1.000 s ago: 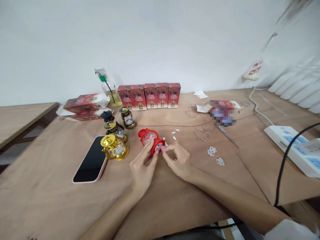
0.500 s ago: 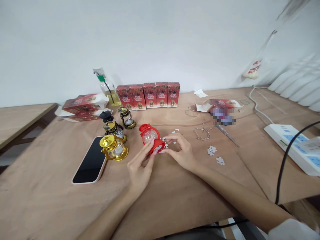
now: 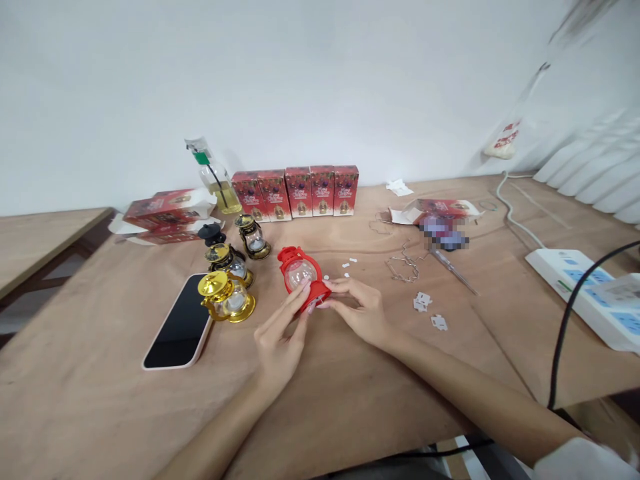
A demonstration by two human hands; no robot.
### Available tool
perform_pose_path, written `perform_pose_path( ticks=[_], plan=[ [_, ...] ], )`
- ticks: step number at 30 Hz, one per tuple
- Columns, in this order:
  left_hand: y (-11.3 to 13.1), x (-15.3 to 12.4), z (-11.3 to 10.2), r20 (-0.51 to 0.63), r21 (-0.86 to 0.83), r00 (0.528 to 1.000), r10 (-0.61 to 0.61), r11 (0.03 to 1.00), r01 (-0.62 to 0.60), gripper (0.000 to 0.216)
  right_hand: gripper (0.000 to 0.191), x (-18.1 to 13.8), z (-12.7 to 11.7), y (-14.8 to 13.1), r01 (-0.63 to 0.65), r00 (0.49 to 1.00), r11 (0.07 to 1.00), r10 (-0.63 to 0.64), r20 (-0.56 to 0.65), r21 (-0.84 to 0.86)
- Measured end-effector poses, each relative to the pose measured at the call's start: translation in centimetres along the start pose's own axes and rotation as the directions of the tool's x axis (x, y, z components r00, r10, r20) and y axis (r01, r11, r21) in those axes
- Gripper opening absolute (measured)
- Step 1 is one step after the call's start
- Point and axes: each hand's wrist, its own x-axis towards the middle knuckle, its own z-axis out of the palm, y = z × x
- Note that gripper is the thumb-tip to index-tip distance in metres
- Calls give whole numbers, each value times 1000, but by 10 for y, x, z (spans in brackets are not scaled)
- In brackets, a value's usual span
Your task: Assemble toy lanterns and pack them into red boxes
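A small red toy lantern (image 3: 301,273) with a clear globe lies tilted on the table, its base turned toward me. My left hand (image 3: 281,337) grips the base between thumb and fingers from the left. At the base's right edge, my right hand (image 3: 361,308) has its thumb and fingertips pressed against it; whether a small part is between them is hidden. Small white pieces (image 3: 346,265) lie just behind the right hand. To the left stand a gold lantern (image 3: 227,297) and a bronze-black lantern (image 3: 253,238), with darker ones between and behind.
A phone (image 3: 180,327) lies at left. Red boxes (image 3: 299,192) line the wall beside a pump bottle (image 3: 219,183). On the right are bent wires (image 3: 405,263), white cut-outs (image 3: 423,301), a screwdriver (image 3: 454,270), an opened box (image 3: 440,209) and a power strip (image 3: 583,293).
My right hand's fingers have closed in from beside the red lantern onto its base. The left hand keeps its hold, and the view has shifted slightly.
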Motion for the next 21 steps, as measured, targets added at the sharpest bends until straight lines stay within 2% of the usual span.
perform_pose_path(
  ticks=[5,8,11,14,15,17,21],
  plan=[
    [2,2,0,9,48,997,80,996,-80,50,5,1,0,-1,-20,1000,999,20,-9,-33],
    [5,7,-3,45,82,991,127,988,-130,45,8,2,-1,-2,4,1000,998,-5,-19,-70],
    [9,12,-8,91,98,976,199,973,-207,41,9,2,-3,-4,79,997,985,-81,-10,-153],
    [10,15,-13,85,105,964,253,960,-261,40,6,2,-3,-7,235,971,943,-237,24,-234],
    [9,16,-15,61,96,966,253,961,-258,42,6,2,-2,-9,294,955,924,-292,46,-245],
    [5,18,-16,-18,42,979,202,979,-201,50,19,3,1,-14,395,919,888,-379,113,-235],
    [-2,25,-17,-177,-139,984,23,989,-48,51,41,7,6,-27,432,883,888,-379,276,-161]
  ],
)
